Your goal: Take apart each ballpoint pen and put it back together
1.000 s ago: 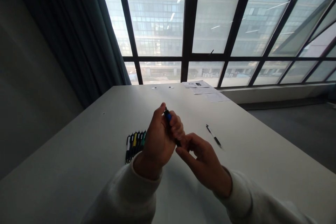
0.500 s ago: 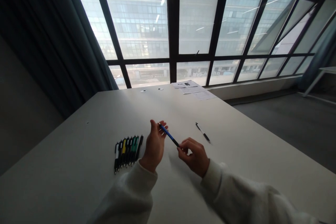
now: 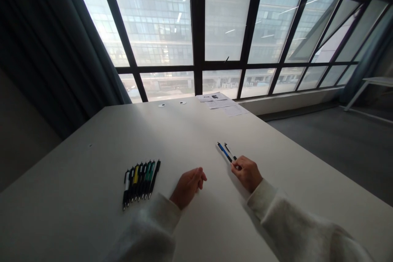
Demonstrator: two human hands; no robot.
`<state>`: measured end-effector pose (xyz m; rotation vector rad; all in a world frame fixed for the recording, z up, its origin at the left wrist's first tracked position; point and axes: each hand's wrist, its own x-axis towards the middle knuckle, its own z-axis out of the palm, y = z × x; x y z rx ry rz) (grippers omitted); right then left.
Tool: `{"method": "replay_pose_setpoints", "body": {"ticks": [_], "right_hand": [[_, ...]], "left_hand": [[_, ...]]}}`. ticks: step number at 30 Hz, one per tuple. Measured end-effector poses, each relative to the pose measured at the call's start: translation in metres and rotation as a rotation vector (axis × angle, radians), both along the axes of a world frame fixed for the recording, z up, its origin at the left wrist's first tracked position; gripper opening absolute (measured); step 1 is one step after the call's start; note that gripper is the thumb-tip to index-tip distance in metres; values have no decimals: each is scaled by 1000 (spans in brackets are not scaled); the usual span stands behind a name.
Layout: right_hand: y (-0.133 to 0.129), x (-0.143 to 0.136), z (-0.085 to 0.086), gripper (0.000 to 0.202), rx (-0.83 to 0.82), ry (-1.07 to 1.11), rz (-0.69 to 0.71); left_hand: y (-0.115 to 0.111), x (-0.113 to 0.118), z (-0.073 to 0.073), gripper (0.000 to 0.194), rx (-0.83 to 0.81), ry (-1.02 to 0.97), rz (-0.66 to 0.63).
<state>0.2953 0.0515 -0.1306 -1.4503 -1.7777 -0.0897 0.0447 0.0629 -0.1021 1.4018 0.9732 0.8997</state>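
Note:
My right hand (image 3: 248,174) is closed in a pinch on the lower end of a blue pen (image 3: 225,153). The blue pen slants down toward me, close beside a white pen (image 3: 230,150) with a dark grip, whose lower part is hidden by the fingers. My left hand (image 3: 188,187) is over the middle of the table, its fingers loosely curled together with nothing visible in them. To its left lies a row of several pens (image 3: 139,182) side by side, among them a white, a yellow (image 3: 136,175) and green ones (image 3: 151,172), with their tips toward me.
The white table (image 3: 172,131) reaches to the window wall. Paper sheets (image 3: 219,101) lie at its far edge, near two round white cable covers (image 3: 161,105). A dark curtain (image 3: 70,57) hangs at the left, and another table (image 3: 379,82) stands at the far right.
My right hand has carried the blue pen away from my left palm and set it beside the white pen. My left hand has lowered and curled its fingers. The view has turned slightly right.

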Motion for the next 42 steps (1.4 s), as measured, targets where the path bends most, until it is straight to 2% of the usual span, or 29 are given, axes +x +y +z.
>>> {"method": "replay_pose_setpoints", "body": {"ticks": [7,14,42], "right_hand": [[4,2,-8,23,-39,-81,-64],[5,4,-9,23,-75,-144,-81],[5,5,-6,18,-151,-170,-128]], "left_hand": [[3,-4,-1,54,23,103,-65],[3,-5,-3,47,40,128,-100],[4,-6,0,48,51,140,-119]]}}
